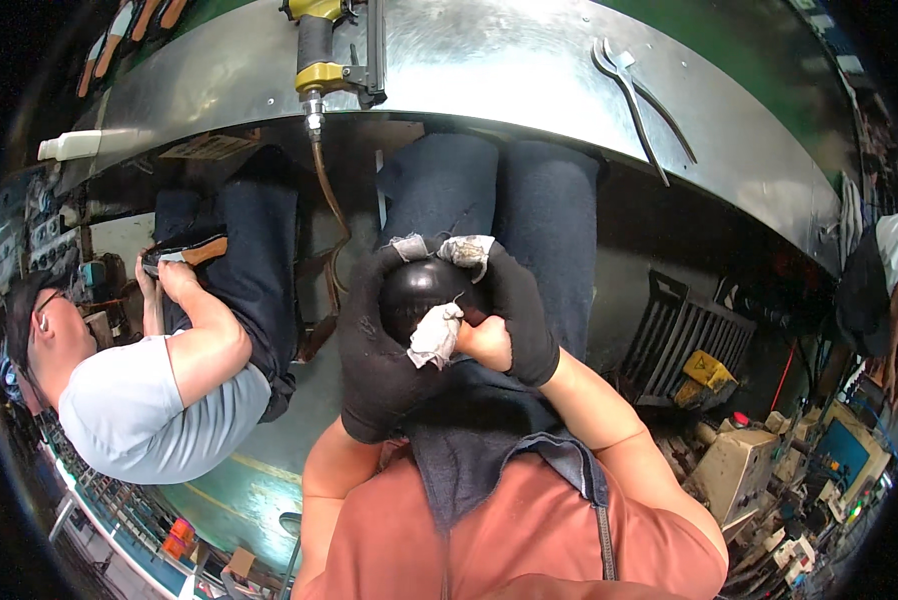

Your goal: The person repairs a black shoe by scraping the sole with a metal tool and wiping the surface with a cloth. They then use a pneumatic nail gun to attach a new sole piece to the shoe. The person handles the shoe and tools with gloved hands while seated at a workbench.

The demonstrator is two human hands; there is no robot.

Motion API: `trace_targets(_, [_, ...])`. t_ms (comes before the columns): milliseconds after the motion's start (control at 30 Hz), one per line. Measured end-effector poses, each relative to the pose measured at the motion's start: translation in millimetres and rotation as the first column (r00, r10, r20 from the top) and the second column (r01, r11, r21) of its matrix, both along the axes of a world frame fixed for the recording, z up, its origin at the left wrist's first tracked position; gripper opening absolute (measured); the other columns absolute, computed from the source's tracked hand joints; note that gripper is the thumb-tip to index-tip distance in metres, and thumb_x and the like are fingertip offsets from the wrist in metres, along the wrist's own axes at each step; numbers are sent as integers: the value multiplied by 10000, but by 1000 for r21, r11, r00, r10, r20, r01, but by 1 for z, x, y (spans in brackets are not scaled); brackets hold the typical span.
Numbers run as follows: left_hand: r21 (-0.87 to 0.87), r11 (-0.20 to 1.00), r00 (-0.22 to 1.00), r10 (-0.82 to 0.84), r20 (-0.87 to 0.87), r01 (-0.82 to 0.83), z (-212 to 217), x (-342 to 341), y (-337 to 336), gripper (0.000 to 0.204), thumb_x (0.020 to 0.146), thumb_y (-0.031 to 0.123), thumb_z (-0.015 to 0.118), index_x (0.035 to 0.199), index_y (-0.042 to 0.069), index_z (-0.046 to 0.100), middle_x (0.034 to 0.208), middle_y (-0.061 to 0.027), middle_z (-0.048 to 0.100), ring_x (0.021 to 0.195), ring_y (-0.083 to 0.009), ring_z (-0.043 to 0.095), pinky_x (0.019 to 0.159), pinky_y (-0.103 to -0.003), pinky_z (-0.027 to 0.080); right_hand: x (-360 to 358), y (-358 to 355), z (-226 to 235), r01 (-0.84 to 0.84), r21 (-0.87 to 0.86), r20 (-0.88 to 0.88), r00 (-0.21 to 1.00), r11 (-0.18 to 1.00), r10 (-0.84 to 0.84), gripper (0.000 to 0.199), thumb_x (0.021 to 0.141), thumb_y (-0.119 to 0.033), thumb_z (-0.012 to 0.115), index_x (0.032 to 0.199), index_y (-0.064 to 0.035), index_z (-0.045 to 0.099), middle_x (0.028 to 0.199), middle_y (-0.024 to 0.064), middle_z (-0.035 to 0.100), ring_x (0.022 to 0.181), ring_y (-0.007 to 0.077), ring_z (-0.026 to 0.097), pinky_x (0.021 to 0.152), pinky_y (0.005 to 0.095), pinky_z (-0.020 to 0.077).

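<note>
Held over my lap is a glossy black shoe [419,288], its rounded toe facing up; the rest of it is hidden by my hands. My left hand [371,325], in a black glove, curls around its left side. Around the right side closes my right hand [522,318], also black-gloved, with its bare thumb laid across the near side. Worn whitish wrapping covers that thumb's tip and fingertips at the shoe's far edge. A dark denim apron [469,450] lies under my hands.
Ahead runs a metal bench [489,60] with a yellow-and-black air nailer [319,45], its hose [329,190] hanging down, and pincers [637,100]. A white bottle [71,145] is at the left. A co-worker [169,390] there holds another shoe [194,250]. Machinery [749,470] stands at right.
</note>
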State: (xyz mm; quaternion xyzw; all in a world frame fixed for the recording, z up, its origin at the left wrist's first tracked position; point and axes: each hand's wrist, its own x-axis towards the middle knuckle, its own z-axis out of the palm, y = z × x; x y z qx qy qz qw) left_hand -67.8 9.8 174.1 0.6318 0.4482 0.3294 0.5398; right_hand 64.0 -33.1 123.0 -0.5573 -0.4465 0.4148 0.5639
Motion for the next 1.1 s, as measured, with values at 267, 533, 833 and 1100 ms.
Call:
trace_targets(267, [61, 998, 1000, -9, 12, 8, -5, -7, -1, 453, 777, 183, 689, 1172, 17, 543, 1139, -101, 593, 1072, -213, 561, 965, -354, 424, -8, -1, -1, -25, -36, 24, 999, 999, 26, 532, 632, -281, 804, 1048, -19, 601, 954, 194, 637, 870, 361, 627, 787, 394, 488])
trace_targets(533, [-36, 999, 972, -1, 236, 10, -23, -12, 1, 470, 800, 130, 689, 1223, 24, 514, 1202, -119, 570, 1128, -231, 541, 1009, -374, 412, 10, 3, -1, -216, 134, -120, 965, 967, 232, 626, 716, -295, 779, 1189, 7, 503, 1072, 177, 597, 1027, 273, 592, 909, 364, 443])
trace_targets(833, [92, 982, 965, -178, 191, 163, -48, -27, 10, 632, 734, 127, 747, 1280, 35, 443, 1253, -147, 512, 1175, -270, 504, 1010, -391, 388, 6, 7, 25, -208, -151, -460, 880, 966, 118, 446, 820, -222, 713, 1156, -12, 509, 1066, 143, 603, 996, 206, 585, 902, 331, 444])
trace_targets(1100, [123, 968, 960, -237, 146, 220, -48, -31, 9, 775, 636, 98, 745, 1322, 31, 390, 1292, -157, 454, 1223, -297, 461, 1045, -415, 351, 7, 4, 6, -156, -55, -112, 983, 986, 149, 488, 766, -209, 751, 1141, -1, 517, 1039, 198, 600, 966, 308, 617, 855, 350, 474])
